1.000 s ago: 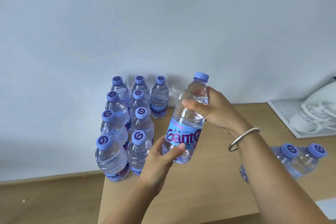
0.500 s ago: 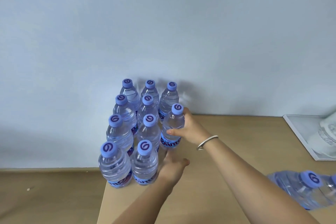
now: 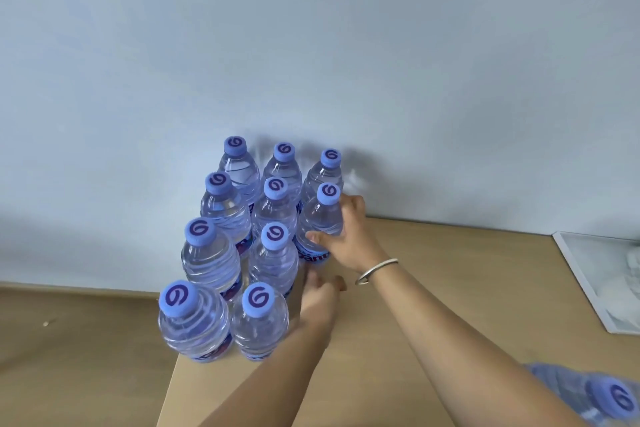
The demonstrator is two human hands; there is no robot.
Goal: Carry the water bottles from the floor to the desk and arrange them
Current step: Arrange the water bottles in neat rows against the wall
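Clear plastic bottle (image 3: 320, 224) upright on desk (image 3: 450, 288), second in right column, touching bottle behind. Right hand (image 3: 348, 236) wrapped round its body, thumb on near side, likely nudging it flush with the block. Left hand (image 3: 320, 298) low beside near bottles, fingers hidden; grip not readable. Two columns of four at left. Spare bottle (image 3: 602, 399) lying near right, probably waiting its turn.

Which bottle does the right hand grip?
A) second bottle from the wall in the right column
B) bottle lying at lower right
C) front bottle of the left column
A: the right hand wraps the clear blue-capped plastic water bottle second from the wall.
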